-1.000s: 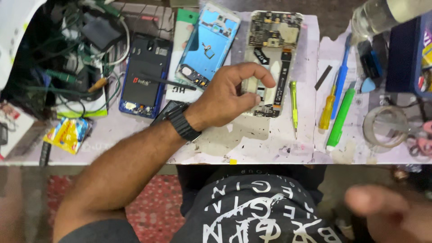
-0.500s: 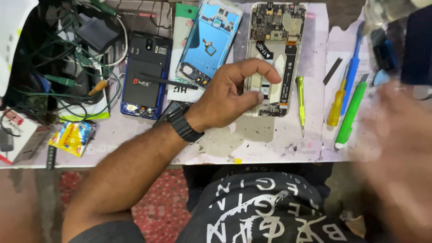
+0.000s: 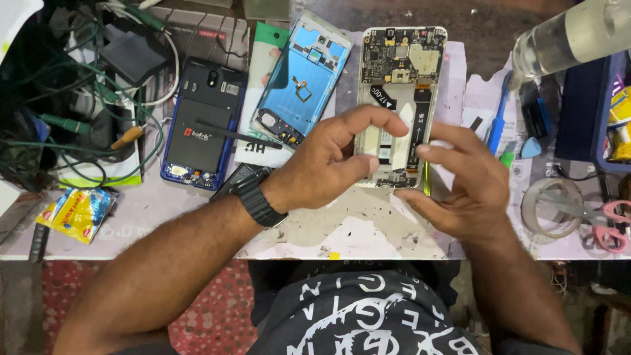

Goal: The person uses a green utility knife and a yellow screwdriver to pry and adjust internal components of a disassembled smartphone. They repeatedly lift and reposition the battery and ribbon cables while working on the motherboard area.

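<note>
An opened phone lies on the bench with its circuit board and flex cables bare. My left hand, a black watch on its wrist, rests over the phone's lower left side, thumb and forefinger curved around its edge. My right hand hovers over the lower right side with fingers spread, the fingertips at the phone's edge. A thin yellow-green tool peeks out under the right fingers. Neither hand visibly lifts anything.
A blue phone back frame and a black phone with a battery lie at the left. Tangled cables fill the far left. Screwdrivers, a tape roll, pink scissors and a clear bottle stand right.
My right hand has come in from the lower right edge and now sits over the phone's right side, covering the tools there. My left hand has stayed on the phone.
</note>
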